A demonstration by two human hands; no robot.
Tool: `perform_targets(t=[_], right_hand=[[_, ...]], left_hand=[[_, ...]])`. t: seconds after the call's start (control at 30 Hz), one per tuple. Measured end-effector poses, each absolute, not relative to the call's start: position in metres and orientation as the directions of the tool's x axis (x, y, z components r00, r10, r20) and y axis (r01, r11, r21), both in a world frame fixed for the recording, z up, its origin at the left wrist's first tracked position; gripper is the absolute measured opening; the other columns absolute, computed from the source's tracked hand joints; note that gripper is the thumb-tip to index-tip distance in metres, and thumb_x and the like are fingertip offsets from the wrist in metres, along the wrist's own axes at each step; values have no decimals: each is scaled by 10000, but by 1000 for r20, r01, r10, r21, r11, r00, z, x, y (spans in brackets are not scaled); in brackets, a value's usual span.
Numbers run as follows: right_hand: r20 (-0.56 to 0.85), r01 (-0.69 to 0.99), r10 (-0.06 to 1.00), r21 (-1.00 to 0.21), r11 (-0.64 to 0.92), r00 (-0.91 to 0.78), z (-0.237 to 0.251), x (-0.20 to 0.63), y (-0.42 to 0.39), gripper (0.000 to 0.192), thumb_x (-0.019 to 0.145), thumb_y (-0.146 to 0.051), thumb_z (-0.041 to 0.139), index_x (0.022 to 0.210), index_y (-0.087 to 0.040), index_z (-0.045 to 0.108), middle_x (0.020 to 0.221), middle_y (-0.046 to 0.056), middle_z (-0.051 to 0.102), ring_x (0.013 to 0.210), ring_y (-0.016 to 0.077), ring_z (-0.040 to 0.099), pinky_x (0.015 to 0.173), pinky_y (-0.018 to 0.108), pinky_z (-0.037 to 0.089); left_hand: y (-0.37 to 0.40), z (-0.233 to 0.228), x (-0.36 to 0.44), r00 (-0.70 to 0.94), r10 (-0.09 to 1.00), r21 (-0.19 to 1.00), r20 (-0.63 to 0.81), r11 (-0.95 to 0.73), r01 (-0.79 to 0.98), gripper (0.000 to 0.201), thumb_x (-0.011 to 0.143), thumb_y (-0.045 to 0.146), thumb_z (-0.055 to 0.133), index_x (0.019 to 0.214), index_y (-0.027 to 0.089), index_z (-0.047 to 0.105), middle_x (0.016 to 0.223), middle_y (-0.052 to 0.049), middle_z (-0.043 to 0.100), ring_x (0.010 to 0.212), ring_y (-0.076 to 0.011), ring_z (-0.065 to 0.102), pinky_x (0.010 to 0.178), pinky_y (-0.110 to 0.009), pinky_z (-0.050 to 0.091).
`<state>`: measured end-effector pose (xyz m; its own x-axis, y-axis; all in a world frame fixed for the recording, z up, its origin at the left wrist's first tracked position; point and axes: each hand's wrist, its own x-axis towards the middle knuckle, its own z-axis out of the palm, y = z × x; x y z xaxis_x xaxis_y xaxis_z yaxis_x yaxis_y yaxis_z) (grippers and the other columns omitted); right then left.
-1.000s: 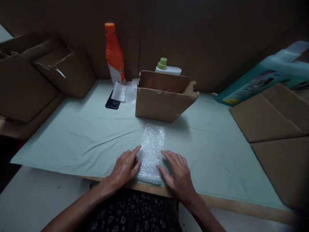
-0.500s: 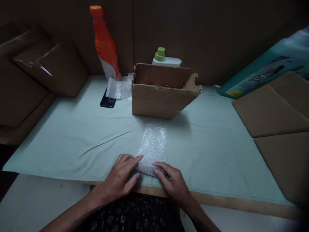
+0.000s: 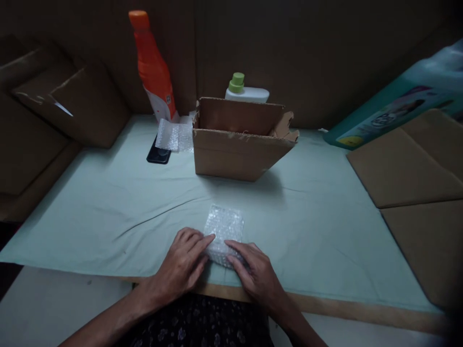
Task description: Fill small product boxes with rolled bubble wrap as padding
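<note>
A sheet of bubble wrap (image 3: 224, 222) lies near the front edge of the cloth-covered table, its near end rolled or folded into a thick bundle. My left hand (image 3: 184, 258) grips the left end of that bundle, index finger on top and thumb at the near side. At the right end, my right hand (image 3: 253, 272) pinches it between fingers and thumb. Whether anything is inside the folded wrap I cannot make out. The flat part stretches away from me toward an open cardboard box (image 3: 226, 154).
Behind the box stands a white bottle with a green cap (image 3: 248, 93). An orange bottle (image 3: 154, 67), more bubble wrap (image 3: 175, 135) and a dark phone-like object (image 3: 158, 155) are at back left. Cardboard boxes (image 3: 83, 106) line the left; a teal jug (image 3: 394, 103) and cardboard flaps (image 3: 408, 164) the right.
The flat stretch of bubble wrap has become shorter, and the bundle under my fingers looks thicker. Both hands stay at its ends. The whole view has shifted slightly.
</note>
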<state>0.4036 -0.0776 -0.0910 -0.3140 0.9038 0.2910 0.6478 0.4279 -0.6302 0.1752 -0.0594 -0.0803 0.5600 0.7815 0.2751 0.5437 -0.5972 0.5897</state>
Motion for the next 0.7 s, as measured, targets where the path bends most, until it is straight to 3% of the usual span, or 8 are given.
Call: perform_targets(t=[0.1,0.2,0.3,0.37,0.47,0.57,0.63,0.7], right_hand=[[342,723,904,-554,414,-255,-86,407,-75,270,994,-264,537,1243,-234,638,1105,94,745,965,241,700,811,413,556],[414,779,864,-425,461,-286,-83,408,-73,313,963,-299,600,1259,-202,624,1169,131,711,1049,282,662,869,460,517],[370,761,836,-369,533,-406,-86,406,-71,272,949,-240,606,1213,-194,646,1140,122,727,1026,289,666,860,464,508],[377,743,853,-436,508,-361,-90,404,-68,246,959,-181,564,1186,-199,657,1088,100,749,978,260,684,830,425,525],[320,655,931,-669,352,-174,-93,402,-64,233,971,-207,555,1180,-208,656,1047,73,763,934,219,706,814,362,563],[178,548,966,-797,253,-186,-90,402,-64,189,949,-264,589,1109,-236,685,1017,51,765,918,213,718,819,350,590],[190,551,957,-786,281,-218,-86,407,-63,224,911,-295,635,1122,-245,689,1115,74,749,1033,248,704,893,402,585],[208,561,952,-771,302,-226,-83,415,-60,446,859,-345,699,1287,-239,627,1297,118,683,1190,294,649,969,457,562]], left_hand=[[-51,-86,182,522,821,552,232,-553,624,481,926,106,498,1400,172,460,929,-74,664,870,-237,561,803,-412,504],[-35,-93,188,471,865,467,172,-493,735,402,925,174,532,1326,137,541,949,-106,663,881,-268,574,791,-451,513],[-30,-94,188,350,924,567,155,-373,734,406,937,264,559,1329,161,547,1036,-115,659,950,-274,598,861,-483,518],[-35,-93,186,227,969,751,96,-220,622,485,937,331,573,1388,172,491,1097,-121,655,986,-260,621,882,-469,535],[-49,-92,185,169,975,954,-143,91,285,698,916,383,593,1510,155,305,1243,-164,632,1064,-243,657,895,-422,567],[-56,-93,192,259,924,959,-282,280,45,809,899,375,593,1555,130,187,1263,-172,643,1065,-231,679,923,-399,570],[-57,-92,197,246,928,959,-279,280,30,803,902,352,584,1565,139,184,1252,-157,656,1040,-223,683,934,-396,568],[-58,-92,201,208,953,974,-219,202,100,770,898,321,592,1564,175,234,1311,-150,632,1095,-234,666,963,-400,560]])
